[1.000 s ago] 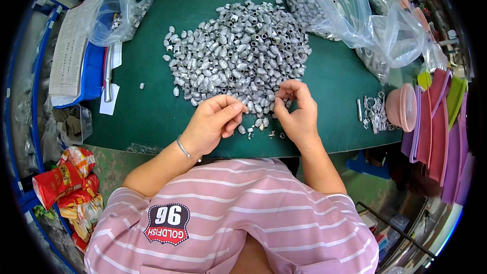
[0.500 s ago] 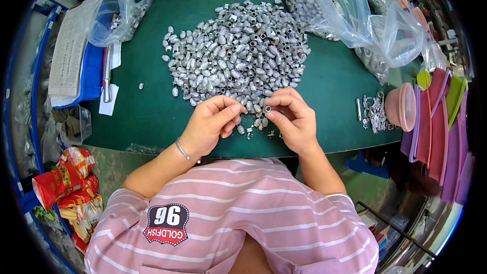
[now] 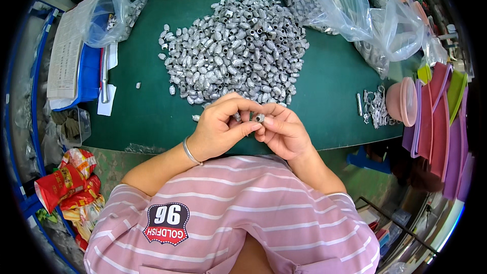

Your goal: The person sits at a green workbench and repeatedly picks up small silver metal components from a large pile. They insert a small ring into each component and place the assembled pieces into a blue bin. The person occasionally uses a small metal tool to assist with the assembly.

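Note:
A wide heap of small grey metal beads (image 3: pixel 233 45), hollow and oval, lies on the green table. Just in front of its near edge my two hands meet. Between the thumb and fingertips of my right hand (image 3: pixel 286 131) sits one bead (image 3: pixel 260 118), its hole showing. My left hand (image 3: pixel 220 122) is closed, thumb and index finger curving in to the same bead. Whether those fingertips grip it or some smaller piece is hidden. Another bead (image 3: pixel 237 116) shows in the gap of the left fingers. A loose bead (image 3: pixel 196 117) lies left of that hand.
Clear plastic bags of metal parts (image 3: pixel 309 5) stand at the far right, a smaller bag (image 3: pixel 109 18) at the far left. A pink tub (image 3: pixel 401 104) is beside a pile of silvery clasps (image 3: pixel 375 106). Papers (image 3: pixel 71 50) rest on a blue bin (image 3: pixel 91 73) at left.
My hands, apart before at the heap's near edge, have come together slightly nearer my body. The bead in my right hand has moved left, toward the left fingertips.

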{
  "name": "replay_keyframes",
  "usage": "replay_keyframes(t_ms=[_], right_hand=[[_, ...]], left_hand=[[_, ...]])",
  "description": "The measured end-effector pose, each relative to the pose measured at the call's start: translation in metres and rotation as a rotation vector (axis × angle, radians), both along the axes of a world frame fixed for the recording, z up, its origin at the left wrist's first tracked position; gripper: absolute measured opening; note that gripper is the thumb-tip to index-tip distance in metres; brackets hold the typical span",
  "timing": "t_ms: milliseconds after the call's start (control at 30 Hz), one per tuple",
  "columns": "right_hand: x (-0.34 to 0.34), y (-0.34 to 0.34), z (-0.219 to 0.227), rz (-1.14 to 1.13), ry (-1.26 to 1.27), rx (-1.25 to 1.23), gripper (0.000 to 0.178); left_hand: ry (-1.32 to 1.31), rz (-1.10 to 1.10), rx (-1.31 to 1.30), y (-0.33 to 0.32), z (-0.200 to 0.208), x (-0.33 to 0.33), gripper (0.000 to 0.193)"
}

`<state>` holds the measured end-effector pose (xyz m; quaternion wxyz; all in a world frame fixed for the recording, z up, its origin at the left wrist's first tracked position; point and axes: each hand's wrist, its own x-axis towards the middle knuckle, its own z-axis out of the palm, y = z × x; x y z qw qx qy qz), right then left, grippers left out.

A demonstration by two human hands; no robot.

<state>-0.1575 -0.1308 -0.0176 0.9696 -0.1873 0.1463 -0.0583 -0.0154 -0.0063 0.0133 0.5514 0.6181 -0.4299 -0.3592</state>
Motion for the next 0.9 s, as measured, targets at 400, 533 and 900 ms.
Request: replay_keyframes(t_ms=[400,533,900], right_hand=[[0.014,-0.034,0.013,-0.320,0.442,-2.032,0.016],[0.014,-0.037,0.009,-0.283,0.368,-2.024,0.021],[0.000,-0.018,0.015,-0.316,0.079,-1.222,0.019]], left_hand=[[0.970,0.008,0.015,0.007,-0.011,0.019,0.008],[-0.048,0.168,0.008,-0.001,-0.012,0.010,0.008],[-0.922,-0.120,0.107,-0.027,-0.016,0.004,0.023]])
